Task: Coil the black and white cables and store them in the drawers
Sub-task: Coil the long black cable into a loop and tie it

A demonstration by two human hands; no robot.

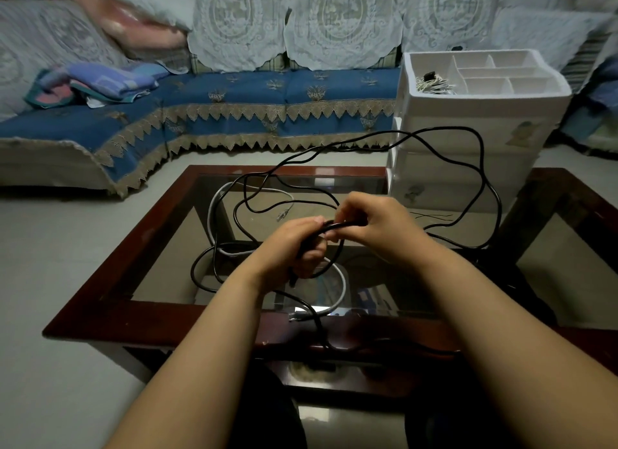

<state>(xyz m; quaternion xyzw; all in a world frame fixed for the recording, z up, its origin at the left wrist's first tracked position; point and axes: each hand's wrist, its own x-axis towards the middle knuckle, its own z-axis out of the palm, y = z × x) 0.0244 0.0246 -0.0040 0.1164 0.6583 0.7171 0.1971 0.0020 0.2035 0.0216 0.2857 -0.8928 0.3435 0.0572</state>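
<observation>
Two bare hands are meeting above a glass-topped table (100,311) with a glossy dark-red wooden frame. The left hand (297,248) is curling its fingers (312,253) tightly around a short bundle of thin, round black cable (481,167), the bundle running roughly left to right between the hands. The right hand (374,221) is pinching the same bundle between thumb and bent fingertips. The rest of the black cable is arching up in loose, wide loops in front of a white plastic drawer unit (468,141) standing at the table's far right; its open top tray is holding a pale coiled cable. A white cable (341,291) is lying curved on the glass beneath the hands
</observation>
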